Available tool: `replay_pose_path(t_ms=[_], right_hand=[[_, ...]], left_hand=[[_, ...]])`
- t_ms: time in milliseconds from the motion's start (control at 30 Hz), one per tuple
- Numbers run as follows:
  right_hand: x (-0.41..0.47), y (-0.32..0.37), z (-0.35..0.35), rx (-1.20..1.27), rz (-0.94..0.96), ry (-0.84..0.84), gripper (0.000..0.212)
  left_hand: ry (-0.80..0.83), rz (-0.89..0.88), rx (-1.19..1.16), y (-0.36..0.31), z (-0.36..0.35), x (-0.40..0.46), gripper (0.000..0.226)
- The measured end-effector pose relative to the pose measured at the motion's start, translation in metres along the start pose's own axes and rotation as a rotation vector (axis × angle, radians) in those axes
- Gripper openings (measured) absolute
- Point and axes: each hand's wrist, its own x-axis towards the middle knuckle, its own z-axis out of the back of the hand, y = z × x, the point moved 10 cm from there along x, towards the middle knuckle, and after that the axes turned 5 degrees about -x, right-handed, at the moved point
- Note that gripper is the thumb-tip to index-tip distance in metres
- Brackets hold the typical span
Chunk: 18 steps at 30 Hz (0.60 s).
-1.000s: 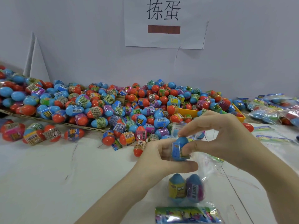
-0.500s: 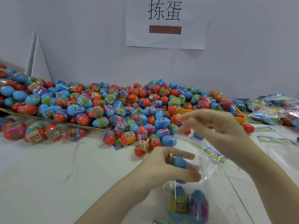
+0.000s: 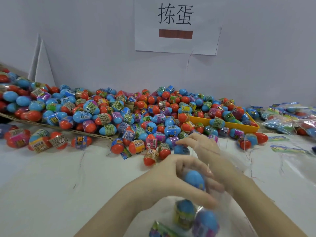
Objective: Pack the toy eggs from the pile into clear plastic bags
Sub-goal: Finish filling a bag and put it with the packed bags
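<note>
— clear plastic bag [image 3: 220,209] near the bottom edge, already holding two blue-topped eggs [image 3: 195,214], one banded yellow, one purple. third egg [image 3: 195,179] going in at the mouth, blurred by motion.

— held how?

— left hand [image 3: 172,178] curled round that third egg, pushing it down into the bag. right hand [image 3: 203,146] farther off, reaching toward the near edge of the pile [image 3: 119,115], fingers loosely bent; cannot tell if gripping anything, maybe touching a blue egg [image 3: 181,149].

— much left?

— plenty, by the look. hundreds of red and blue eggs heaped along the far wall, some spilling over a yellow tray [image 3: 222,123]. only a few filled bags [image 3: 290,115] stacked far right.

— and the eggs themselves?

— smooth, glossy, label-wrapped round the middle. likely slippery, prone to rolling.
</note>
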Motion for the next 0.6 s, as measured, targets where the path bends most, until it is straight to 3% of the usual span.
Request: replay_pose_path(t_ms=[67,167,233,333,400,500,600], right_hand=[[0.001,0.004,0.001,0.042,0.057,-0.074,0.035],[0.003,-0.010,-0.010,0.005,-0.022,-0.045,0.034],[0.002,-0.018,0.001,0.113,-0.081,-0.139,0.031],[-0.006,-0.036,0.037,0.436,-0.226,-0.374,0.018],[-0.013,-0.053,0.054,0.796,-0.336,-0.495,0.009],[-0.017,-0.049,0.068,1.235,-0.302,-0.503,0.013],[-0.018,-0.023,0.080,1.178,-0.173,-0.423,0.029]], left_hand=[[-0.111,-0.041,-0.041,-0.004,0.013,-0.001,0.037],[-0.335,-0.116,-0.078,-0.005,0.040,-0.002,0.027],[-0.431,-0.158,-0.117,-0.006,0.050,-0.006,0.023],[-0.545,-0.188,-0.115,-0.006,0.059,-0.009,0.036],[-0.608,-0.206,-0.090,-0.007,0.062,-0.011,0.038],[-0.684,-0.231,-0.044,-0.008,0.066,-0.014,0.038],[-0.726,-0.254,-0.033,-0.007,0.069,-0.016,0.025]])
